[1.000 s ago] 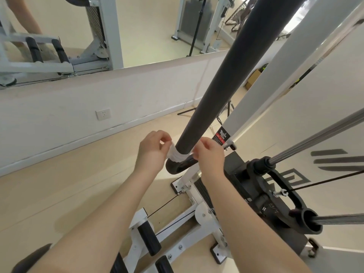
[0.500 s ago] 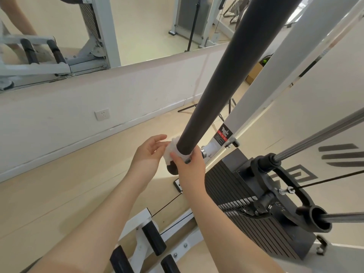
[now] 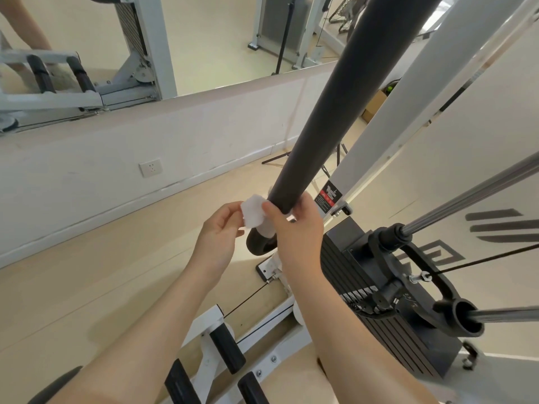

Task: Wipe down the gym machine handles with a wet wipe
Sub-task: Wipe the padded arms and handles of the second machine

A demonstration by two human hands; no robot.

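bright, even daylight; wide-angle edge distortion

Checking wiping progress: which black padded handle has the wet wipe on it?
The long diagonal foam bar; the wet wipe wraps its lower end, unlike the short grips below.

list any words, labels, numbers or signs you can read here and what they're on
No text here can be read.
Warning sticker on the white frame post: black and red panels, its print too small and blurred.
Dark block marks on the pale panel at right: a cropped logo, no letters readable.
Marks on the black selector bracket: too blurred.
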